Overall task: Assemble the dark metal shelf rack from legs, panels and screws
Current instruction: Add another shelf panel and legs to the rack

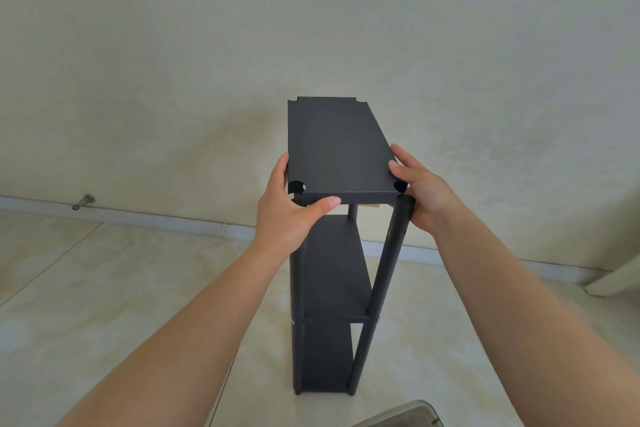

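Here, the dark metal shelf rack (329, 288) stands upright on the pale tiled floor (104, 305), in the centre of the view and close in front of a cream wall (311, 10). Its top panel (337, 149) is held at the top of the legs, with a cut-out notch at each corner; the near left notch shows a small pale hole. The left hand (287, 208) grips the near left corner of this panel, at about 9 o'clock from the panel's middle: the fingers go up along the left edge and the thumb lies under the front edge. The right hand (420, 189) holds the near right corner, at about 4 o'clock: the fingers lie on the top surface and on the right edge, and the palm is against the top of the front right leg (381, 281). This leg leans, and its top end stands just below the notch; I cannot tell if it is seated there. The front left leg (297, 322) is mostly hidden behind the left wrist. Below, a middle panel (334, 263) and a bottom panel (327, 357) sit between the legs. Further out, at 9 o'clock, a metal door stopper (83, 202) stands at the white baseboard (156, 217). At 5 o'clock, at the lower edge, the corner of a clear plastic container (408, 416) shows.
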